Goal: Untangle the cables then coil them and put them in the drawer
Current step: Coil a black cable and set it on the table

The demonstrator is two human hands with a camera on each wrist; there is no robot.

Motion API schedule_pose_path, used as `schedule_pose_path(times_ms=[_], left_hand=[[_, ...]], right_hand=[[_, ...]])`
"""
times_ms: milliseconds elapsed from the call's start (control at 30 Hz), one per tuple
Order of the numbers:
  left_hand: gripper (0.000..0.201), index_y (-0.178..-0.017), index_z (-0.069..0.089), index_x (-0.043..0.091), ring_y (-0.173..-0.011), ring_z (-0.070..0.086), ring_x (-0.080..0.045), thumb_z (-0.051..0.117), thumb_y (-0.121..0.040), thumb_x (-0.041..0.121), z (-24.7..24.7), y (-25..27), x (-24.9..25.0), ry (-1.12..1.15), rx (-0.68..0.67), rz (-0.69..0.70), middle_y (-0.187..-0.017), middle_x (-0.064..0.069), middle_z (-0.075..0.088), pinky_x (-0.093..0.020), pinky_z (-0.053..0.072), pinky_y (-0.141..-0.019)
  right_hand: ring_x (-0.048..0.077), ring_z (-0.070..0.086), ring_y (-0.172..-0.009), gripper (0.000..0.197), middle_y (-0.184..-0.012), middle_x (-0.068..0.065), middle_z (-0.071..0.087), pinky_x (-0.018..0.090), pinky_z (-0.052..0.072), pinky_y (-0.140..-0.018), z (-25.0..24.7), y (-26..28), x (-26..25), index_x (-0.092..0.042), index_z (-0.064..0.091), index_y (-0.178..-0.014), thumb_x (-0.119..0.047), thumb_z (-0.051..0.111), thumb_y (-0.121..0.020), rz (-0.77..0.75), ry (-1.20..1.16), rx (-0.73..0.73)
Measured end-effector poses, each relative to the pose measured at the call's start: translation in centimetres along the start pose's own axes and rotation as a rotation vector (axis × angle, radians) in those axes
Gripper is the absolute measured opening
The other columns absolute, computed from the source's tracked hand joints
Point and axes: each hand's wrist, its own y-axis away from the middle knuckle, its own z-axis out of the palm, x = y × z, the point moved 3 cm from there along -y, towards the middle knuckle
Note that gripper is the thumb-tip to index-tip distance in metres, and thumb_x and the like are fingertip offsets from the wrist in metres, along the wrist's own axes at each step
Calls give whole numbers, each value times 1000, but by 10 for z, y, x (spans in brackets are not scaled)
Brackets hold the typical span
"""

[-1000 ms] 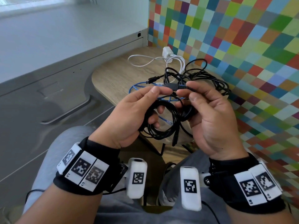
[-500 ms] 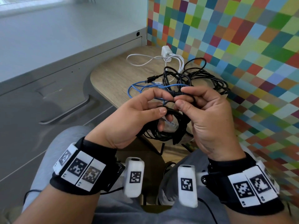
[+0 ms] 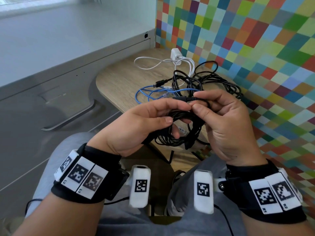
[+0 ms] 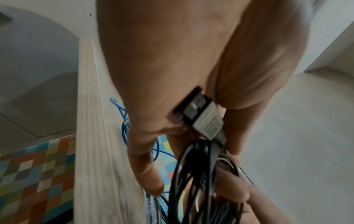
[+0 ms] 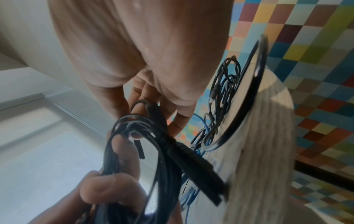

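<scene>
At the centre of the head view, above your lap, your left hand curls its fingers around the coiled black cable. Your right hand pinches its free plug end. Wrap that end around the bundle under light tension, keeping the loops together. The cable is thin, glossy, in several even loops; further tangled cables lie on the wooden table above.

No legible text; wrist bands carry square coded markers (unreadable).
</scene>
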Motion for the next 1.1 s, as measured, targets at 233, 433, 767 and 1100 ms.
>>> schedule_pose_path(times_ms=[233,433,767,1100], left_hand=[[31,-122,57,7,-70,50,-19,46,-94,-1,-4,-7,-4,165,181,17,-88,-11,57,-35,49,-80],[39,-132,59,11,-85,61,-22,47,-94,10,0,-12,-11,-42,254,-30,-83,-7,58,-41,52,-91],[42,-134,62,0,-69,52,-21,35,-103,-6,-3,-11,-7,124,324,-11,-81,-9,50,-41,52,-81],[40,-126,68,-2,-63,47,-16,38,-100,-8,-6,-10,-5,221,404,-67,-86,-13,54,-30,49,-63]], right_hand=[[24,75,-86,41,-99,10,79,37,62,-75,7,2,2,-10,67,-111,-7,77,-72,70,-75,-15],[25,72,-71,40,-96,9,78,31,59,-59,8,1,5,-7,65,-113,-2,72,-75,98,-189,117],[25,71,-94,15,-96,8,78,42,57,-87,1,-1,6,-9,66,-111,-4,59,-100,5,-172,196],[8,71,-88,13,-90,-8,78,20,54,-82,2,2,-6,-22,80,-95,-11,75,-90,-133,250,-74]])
